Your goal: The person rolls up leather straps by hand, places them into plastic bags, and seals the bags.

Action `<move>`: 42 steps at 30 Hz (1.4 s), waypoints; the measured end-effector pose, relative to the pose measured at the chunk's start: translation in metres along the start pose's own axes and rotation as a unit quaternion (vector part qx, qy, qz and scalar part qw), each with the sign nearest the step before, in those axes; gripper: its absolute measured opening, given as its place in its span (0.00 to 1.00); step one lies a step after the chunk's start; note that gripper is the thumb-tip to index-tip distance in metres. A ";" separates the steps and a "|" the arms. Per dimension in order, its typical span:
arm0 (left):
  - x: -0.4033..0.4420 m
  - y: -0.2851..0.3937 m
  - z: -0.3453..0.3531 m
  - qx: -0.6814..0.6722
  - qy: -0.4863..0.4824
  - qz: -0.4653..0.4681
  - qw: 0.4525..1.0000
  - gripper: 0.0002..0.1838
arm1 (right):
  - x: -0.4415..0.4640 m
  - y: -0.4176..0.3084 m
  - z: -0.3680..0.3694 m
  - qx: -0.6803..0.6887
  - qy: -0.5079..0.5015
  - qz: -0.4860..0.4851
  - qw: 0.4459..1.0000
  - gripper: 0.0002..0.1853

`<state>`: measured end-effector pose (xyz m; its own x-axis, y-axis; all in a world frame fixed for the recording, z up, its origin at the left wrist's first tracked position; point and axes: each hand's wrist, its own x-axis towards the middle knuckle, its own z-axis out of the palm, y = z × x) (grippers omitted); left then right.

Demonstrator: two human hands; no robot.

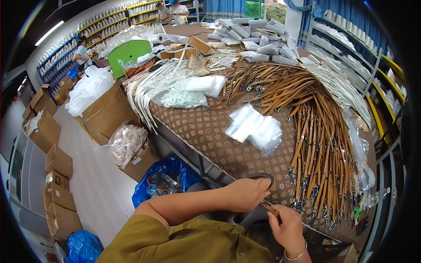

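Observation:
My left hand (247,194) is closed on a brown leather strap at the near edge of the cloth-covered table. A dark loop (267,176) of what looks like the same strap arches above its fingers. My right hand (287,225), with a bracelet at the wrist, pinches the strap (268,207) just right of and below the left. A big bundle of tan leather straps (318,144) with metal clasps hangs in a curve over the table to the right. Beyond my hands lie clear plastic bags (254,127) on the patterned cloth (197,125).
Wrapped grey rolls (263,39) are heaped at the far end, with white straps (144,94) along the left edge. Cardboard boxes (107,111) and a blue bag (153,175) stand on the floor to the left. Metal shelving (372,70) is at right. Other people (175,13) are farther back.

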<state>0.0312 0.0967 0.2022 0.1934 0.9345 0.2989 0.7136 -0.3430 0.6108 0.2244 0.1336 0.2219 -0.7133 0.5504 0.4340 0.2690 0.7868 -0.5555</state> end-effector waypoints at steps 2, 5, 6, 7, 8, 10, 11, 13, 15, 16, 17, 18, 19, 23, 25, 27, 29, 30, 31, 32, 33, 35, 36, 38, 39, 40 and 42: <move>-0.001 0.000 0.000 0.007 0.013 -0.003 1.000 0.12 | -0.001 -0.001 0.000 0.029 -0.031 -0.004 0.999 0.10; -0.002 -0.002 0.000 -0.036 -0.052 -0.016 0.998 0.14 | 0.004 0.000 -0.005 0.027 -0.035 0.001 0.999 0.09; -0.003 0.000 -0.002 -0.037 -0.053 -0.016 0.998 0.14 | 0.006 0.002 -0.007 0.025 -0.038 0.004 0.999 0.09; -0.005 0.003 -0.005 -0.053 -0.087 -0.002 0.995 0.15 | 0.009 0.004 -0.009 0.025 -0.038 0.006 0.999 0.09; -0.007 0.006 -0.009 -0.070 -0.121 0.013 0.990 0.15 | 0.012 0.007 -0.011 0.039 -0.052 0.007 0.998 0.09; -0.008 0.010 -0.017 -0.087 -0.154 0.029 0.984 0.16 | 0.017 0.014 -0.013 0.067 -0.080 0.008 0.995 0.09; -0.008 0.011 -0.022 -0.102 -0.194 0.016 0.976 0.16 | 0.016 0.016 -0.014 0.066 -0.080 0.008 0.995 0.09; -0.008 0.012 -0.027 -0.130 -0.273 -0.010 0.953 0.17 | 0.012 0.019 -0.014 0.117 -0.149 0.053 0.980 0.11; -0.008 0.009 -0.026 -0.134 -0.284 -0.001 0.949 0.17 | 0.011 0.019 -0.014 0.143 -0.183 0.075 0.970 0.12; -0.008 0.008 -0.026 -0.137 -0.295 0.010 0.946 0.17 | 0.012 0.015 -0.015 0.129 -0.206 0.100 0.965 0.12; -0.008 0.007 -0.027 -0.140 -0.306 0.020 0.941 0.17 | 0.012 0.012 -0.016 0.114 -0.229 0.125 0.959 0.12; -0.008 0.007 -0.027 -0.139 -0.307 0.020 0.941 0.17 | 0.012 0.010 -0.017 0.099 -0.251 0.150 0.951 0.13; -0.009 0.007 -0.029 -0.156 -0.329 0.027 0.931 0.18 | 0.012 0.009 -0.020 0.099 -0.250 0.150 0.951 0.13; -0.012 0.005 -0.034 -0.264 -0.382 0.021 0.886 0.19 | 0.014 0.015 -0.030 0.088 -0.348 0.018 0.933 0.15; -0.017 0.004 -0.035 -0.409 -0.398 -0.019 0.821 0.20 | 0.006 0.023 -0.032 0.168 -0.301 0.013 0.939 0.15; -0.020 0.006 -0.037 -0.467 -0.387 -0.052 0.793 0.20 | 0.003 0.027 -0.030 0.207 -0.275 0.011 0.939 0.16; -0.022 0.010 -0.040 -0.573 -0.359 -0.115 0.727 0.20 | 0.005 0.034 -0.022 0.193 -0.185 -0.054 0.962 0.16; -0.022 0.012 -0.040 -0.572 -0.359 -0.115 0.728 0.20 | 0.006 0.037 -0.018 0.185 -0.139 -0.086 0.969 0.16; -0.024 0.015 -0.038 -0.622 -0.316 -0.110 0.708 0.21 | 0.006 0.035 -0.010 0.184 -0.139 -0.088 0.969 0.16; -0.026 0.018 -0.035 -0.669 -0.271 -0.104 0.684 0.21 | 0.003 0.028 0.002 0.263 -0.064 -0.029 0.962 0.16; -0.027 0.020 -0.034 -0.713 -0.226 -0.098 0.657 0.21 | -0.001 0.021 0.015 0.338 0.012 0.030 0.940 0.16; -0.027 0.021 -0.033 -0.732 -0.195 -0.082 0.648 0.22 | -0.009 0.024 0.032 0.409 0.087 0.089 0.904 0.15; -0.027 0.021 -0.032 -0.749 -0.165 -0.067 0.638 0.22 | -0.013 0.029 0.041 0.410 0.093 0.100 0.902 0.14; -0.026 0.022 -0.032 -0.766 -0.136 -0.052 0.627 0.23 | -0.018 0.037 0.054 0.411 0.107 0.123 0.897 0.13; -0.025 0.023 -0.033 -0.776 -0.111 -0.043 0.619 0.23 | -0.019 0.039 0.056 0.412 0.108 0.123 0.896 0.13; -0.024 0.023 -0.033 -0.786 -0.086 -0.034 0.611 0.23 | -0.019 0.041 0.058 0.403 0.075 0.131 0.903 0.13; -0.022 0.024 -0.032 -0.795 -0.062 -0.025 0.602 0.23 | -0.019 0.043 0.060 0.382 0.011 0.145 0.912 0.12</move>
<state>0.0221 0.0648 0.2335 0.3167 0.9138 0.2542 -0.8088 0.1202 0.5757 0.2108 0.1408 0.1472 -0.6687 0.7165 0.1988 -0.0914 0.1862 -0.9783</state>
